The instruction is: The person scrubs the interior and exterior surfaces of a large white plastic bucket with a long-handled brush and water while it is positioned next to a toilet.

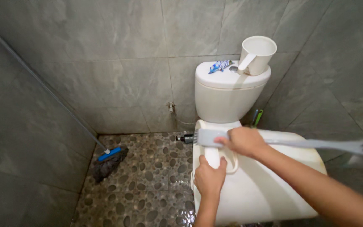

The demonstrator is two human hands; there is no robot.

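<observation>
A white toilet with its lid (257, 189) down fills the lower middle of the view. My right hand (242, 141) grips a long grey brush (204, 137) near its head, and the bristles point left past the lid's edge. The brush's handle runs off to the right. Lower down, my left hand (209, 178) is closed on a white looped piece (232, 162) lying on the front left part of the lid. The two hands are close together, with the right above the left.
A white plastic dipper (257, 52) and a blue-and-white sachet (219, 66) sit on the tank (225, 98). A floor brush with a blue collar (110, 157) leans in the left corner on the pebble floor (148, 185). Grey tiled walls close in on three sides.
</observation>
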